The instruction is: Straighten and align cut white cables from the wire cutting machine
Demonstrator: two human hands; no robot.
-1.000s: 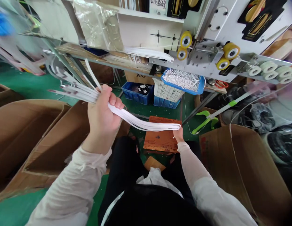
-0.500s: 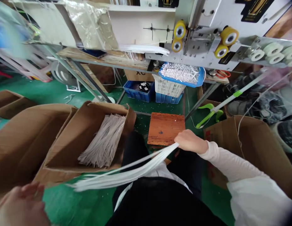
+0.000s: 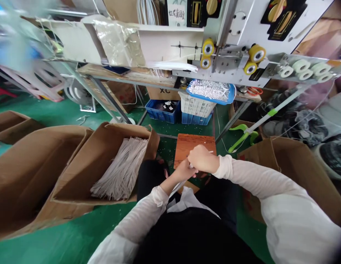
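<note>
- Centre: the left hand (image 3: pixel 184 170) and right hand (image 3: pixel 202 157) met, leaving little room between.
- Left of centre: the strip carton (image 3: pixel 85 165) barred a low sideways path.
- Lower left: green floor (image 3: pixel 66 234) offered passage.
- Upper centre: the blue tray (image 3: pixel 208 99) jutted forward.
- Right: the open carton (image 3: pixel 302 165) and green-footed stand (image 3: pixel 258 124) obstructed.

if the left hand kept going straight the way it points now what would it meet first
Most likely the right hand, which overlaps the fingertips of the left hand in this view; whether they actually touch is hard to judge from this angle.
</note>
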